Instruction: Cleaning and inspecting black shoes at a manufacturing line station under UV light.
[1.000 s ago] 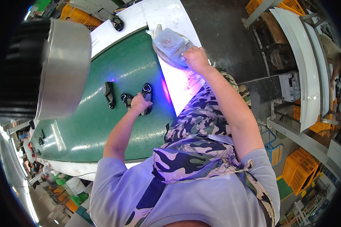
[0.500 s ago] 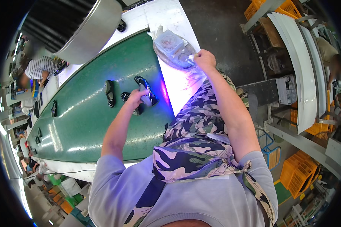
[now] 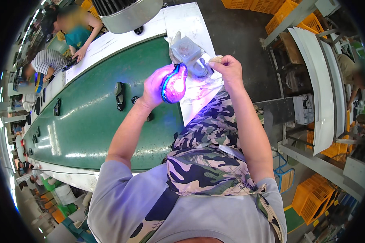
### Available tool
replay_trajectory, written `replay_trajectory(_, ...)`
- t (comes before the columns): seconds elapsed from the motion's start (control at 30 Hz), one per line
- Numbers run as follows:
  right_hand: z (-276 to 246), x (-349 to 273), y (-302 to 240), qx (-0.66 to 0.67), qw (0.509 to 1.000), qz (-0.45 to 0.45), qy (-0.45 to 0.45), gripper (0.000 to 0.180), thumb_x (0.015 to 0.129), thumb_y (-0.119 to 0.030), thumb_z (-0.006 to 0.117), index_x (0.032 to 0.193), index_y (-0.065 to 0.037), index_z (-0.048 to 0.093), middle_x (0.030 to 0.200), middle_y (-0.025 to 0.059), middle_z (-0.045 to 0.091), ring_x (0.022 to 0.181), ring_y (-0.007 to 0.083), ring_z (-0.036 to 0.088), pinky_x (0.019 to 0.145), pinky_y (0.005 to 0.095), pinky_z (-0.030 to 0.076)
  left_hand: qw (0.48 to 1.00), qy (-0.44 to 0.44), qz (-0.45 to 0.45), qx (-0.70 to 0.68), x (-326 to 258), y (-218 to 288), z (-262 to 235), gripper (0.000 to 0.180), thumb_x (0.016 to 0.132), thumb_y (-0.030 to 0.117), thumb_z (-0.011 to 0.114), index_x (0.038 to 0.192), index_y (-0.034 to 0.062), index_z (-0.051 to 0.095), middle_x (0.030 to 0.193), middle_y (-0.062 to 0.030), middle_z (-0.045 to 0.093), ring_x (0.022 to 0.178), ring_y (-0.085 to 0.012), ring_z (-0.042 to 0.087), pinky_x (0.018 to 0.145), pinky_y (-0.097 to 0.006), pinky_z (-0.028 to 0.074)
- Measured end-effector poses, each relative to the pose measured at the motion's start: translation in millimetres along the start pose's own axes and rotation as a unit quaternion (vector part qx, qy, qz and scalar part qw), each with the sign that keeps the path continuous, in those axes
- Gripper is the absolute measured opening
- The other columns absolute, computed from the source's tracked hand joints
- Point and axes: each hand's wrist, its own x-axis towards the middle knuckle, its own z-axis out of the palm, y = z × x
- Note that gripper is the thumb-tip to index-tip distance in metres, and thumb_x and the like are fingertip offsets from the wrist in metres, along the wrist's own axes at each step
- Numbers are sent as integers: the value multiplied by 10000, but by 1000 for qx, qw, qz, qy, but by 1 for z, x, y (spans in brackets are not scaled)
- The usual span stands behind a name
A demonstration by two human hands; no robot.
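Shoe [image 3: 175, 86] up over the right edge of the green surface [image 3: 89, 133], gripped in the left hand [image 3: 154, 86], one face washed out by violet-blue glare! Out past that same edge, the right hand [image 3: 232, 73] pinches a small pale piece [image 3: 215, 59], fingertips closed on it, just beside a clear plastic bag [image 3: 196, 67] on the white ledge [image 3: 190, 16]; bag contact, I can't tell. On the green surface lies a dark shoe with a grey sole [image 3: 119, 96], and near it another dark shoe [image 3: 134, 99], the left forearm blocking much of it. Beyond the far edge, a big metal cylinder [image 3: 132, 20] hangs in the way, hiding part of the border, while a co-worker in teal [image 3: 75, 38] leans in there. Orange crates [image 3: 314, 198] stand well off to its right.
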Motion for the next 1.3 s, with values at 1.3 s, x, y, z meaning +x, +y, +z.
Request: replay_trajectory(1.3, 53, -30, -73, 10, 993, -73, -97, 195, 823, -28, 795, 899, -22, 615, 839, 17, 650, 741, 74, 604, 684, 227, 517, 970, -65, 185, 143, 45, 54, -37, 587, 599, -57, 784, 1153, 47, 620, 1146, -159, 666, 1096, -365, 673, 884, -418, 587)
